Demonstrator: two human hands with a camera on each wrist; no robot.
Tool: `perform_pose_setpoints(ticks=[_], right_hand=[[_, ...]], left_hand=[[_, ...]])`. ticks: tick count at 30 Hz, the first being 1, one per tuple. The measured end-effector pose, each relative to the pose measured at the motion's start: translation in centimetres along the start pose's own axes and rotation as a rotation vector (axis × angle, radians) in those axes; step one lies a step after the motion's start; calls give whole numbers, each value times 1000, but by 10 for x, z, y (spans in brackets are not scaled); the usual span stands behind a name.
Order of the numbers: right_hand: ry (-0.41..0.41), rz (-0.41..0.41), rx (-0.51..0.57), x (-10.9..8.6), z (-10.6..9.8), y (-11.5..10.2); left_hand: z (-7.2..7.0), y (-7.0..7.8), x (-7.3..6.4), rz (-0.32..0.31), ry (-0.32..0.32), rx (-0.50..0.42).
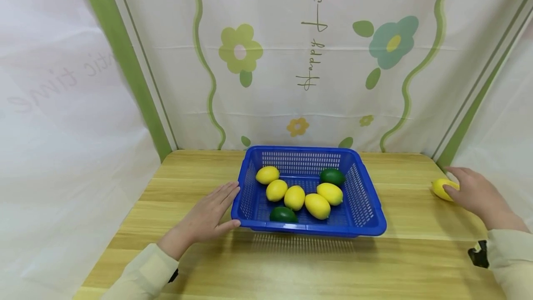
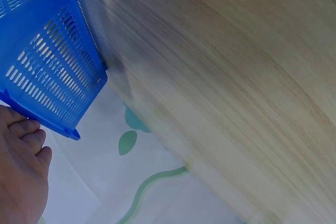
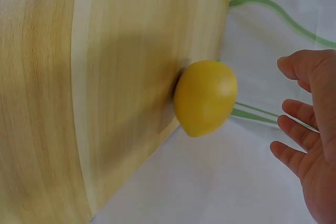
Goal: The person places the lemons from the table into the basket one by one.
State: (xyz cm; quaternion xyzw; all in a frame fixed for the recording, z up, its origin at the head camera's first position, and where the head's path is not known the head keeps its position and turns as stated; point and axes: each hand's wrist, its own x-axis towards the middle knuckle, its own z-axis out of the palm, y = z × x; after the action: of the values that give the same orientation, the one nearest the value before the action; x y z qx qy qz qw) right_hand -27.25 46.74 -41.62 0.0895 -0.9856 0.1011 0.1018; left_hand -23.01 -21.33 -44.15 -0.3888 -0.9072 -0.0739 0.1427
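Observation:
A blue plastic basket [image 1: 308,230] stands on the table with several yellow lemons [image 1: 294,198] and two dark green fruits [image 1: 332,177] inside. Fingertips of my left hand [image 1: 212,214] touch the basket's left rim, fingers straight and thumb spread toward the front corner. In the left wrist view that hand [image 2: 23,166] lies against the rim of the slotted wall [image 2: 52,72]. At the table's right side, my right hand [image 1: 479,196] hovers over a single lemon [image 1: 440,189]. The right wrist view shows a gap between this lemon [image 3: 206,98] and the spread fingers [image 3: 296,129].
The wooden table [image 1: 308,272] meets a white curtain [image 1: 270,105] with printed flowers at its back edge. More white curtain hangs at the left [image 1: 62,152] and right sides.

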Motion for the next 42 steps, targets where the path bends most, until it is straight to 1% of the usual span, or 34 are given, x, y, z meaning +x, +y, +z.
perform_pose_setpoints(ticks=[6, 9, 14, 18, 21, 25, 30, 42], right_hand=[[-56, 23, 9, 3, 7, 15], [-74, 24, 13, 5, 10, 19], [-77, 5, 18, 10, 16, 21], [-123, 30, 31, 12, 19, 25], [-152, 48, 35, 14, 21, 28], [-154, 51, 32, 17, 24, 31], [-148, 62, 38, 18, 29, 31], [-145, 94, 38, 11, 38, 35]], left_hand=[[0, -1, 1, 9, 4, 3], [1, -1, 1, 8, 2, 6], [1, -1, 0, -1, -9, 8], [1, 0, 0, -11, -22, 5], [0, 1, -1, -16, -20, -1], [0, 0, -1, -17, -13, -3], [0, -1, -1, -4, -6, 6], [0, 0, 0, 5, -2, 4]])
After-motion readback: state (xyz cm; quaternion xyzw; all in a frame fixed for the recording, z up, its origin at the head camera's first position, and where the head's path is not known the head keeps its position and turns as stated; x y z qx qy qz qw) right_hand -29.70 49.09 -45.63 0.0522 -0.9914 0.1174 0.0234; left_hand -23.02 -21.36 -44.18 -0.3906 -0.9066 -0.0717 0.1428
